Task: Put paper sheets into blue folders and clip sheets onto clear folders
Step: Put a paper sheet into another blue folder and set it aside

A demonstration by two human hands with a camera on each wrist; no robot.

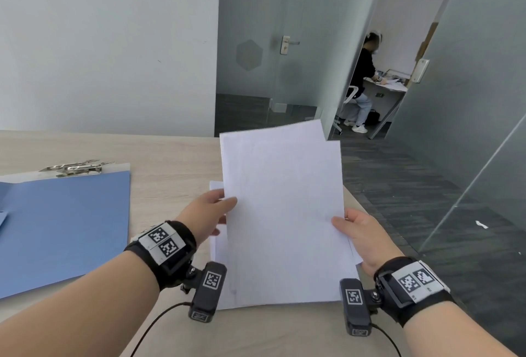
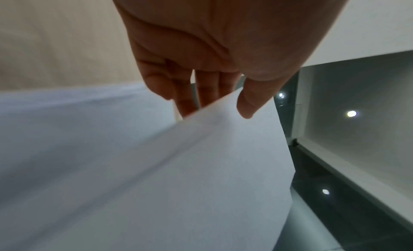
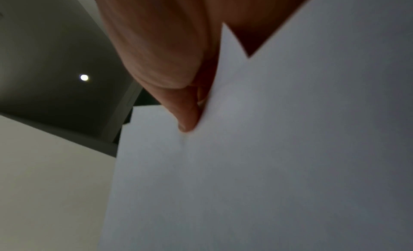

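Left hand (image 1: 210, 211) and right hand (image 1: 360, 238) pinch paper sheets (image 1: 284, 214) beside the blue folder (image 1: 65, 228) on the table (image 1: 170, 163).

Bare forearms w/ black wrist straps (image 1: 170, 251), b&w square-code tags, clipped black cams (image 1: 207, 291), thin black cables.

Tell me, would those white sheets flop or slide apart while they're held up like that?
Probably floppy: the paper sheets are thin, and the left hand and right hand each pinch a side edge. Likely to slip apart: their top corners already fan out unevenly. Seemingly light: thumbs and fingertips alone carry them.
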